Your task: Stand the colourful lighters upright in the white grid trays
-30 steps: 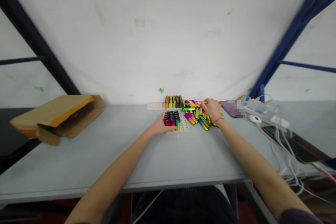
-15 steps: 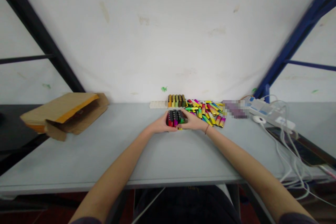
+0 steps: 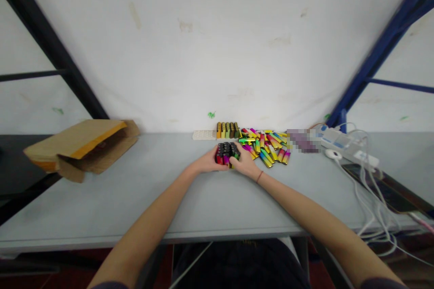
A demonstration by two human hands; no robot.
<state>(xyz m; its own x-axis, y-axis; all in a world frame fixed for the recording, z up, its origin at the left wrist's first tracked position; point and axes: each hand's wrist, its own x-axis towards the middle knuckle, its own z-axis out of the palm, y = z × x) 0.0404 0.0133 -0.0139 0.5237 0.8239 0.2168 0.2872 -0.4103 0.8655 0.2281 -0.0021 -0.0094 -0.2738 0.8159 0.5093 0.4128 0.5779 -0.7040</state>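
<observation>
A small white tray with several upright coloured lighters (image 3: 226,151) stands at the middle of the grey table (image 3: 190,198). My left hand (image 3: 205,164) grips its left side, fingers curled against it. My right hand (image 3: 244,164) is closed at the tray's right edge, fingers pressed on a lighter there. A loose pile of shiny multicoloured lighters (image 3: 266,144) lies just right of the tray. Behind it stands a second white tray (image 3: 203,135) with a row of yellow and orange lighters (image 3: 228,129).
An open brown cardboard box (image 3: 81,146) lies on its side at the far left. A phone, a white power strip (image 3: 349,150) and tangled white cables (image 3: 373,207) fill the right side. A white wall backs the table, with dark and blue frame bars at both sides.
My right hand came left from the loose lighter pile to the tray's right edge and closed there. My left hand stayed on the tray.
</observation>
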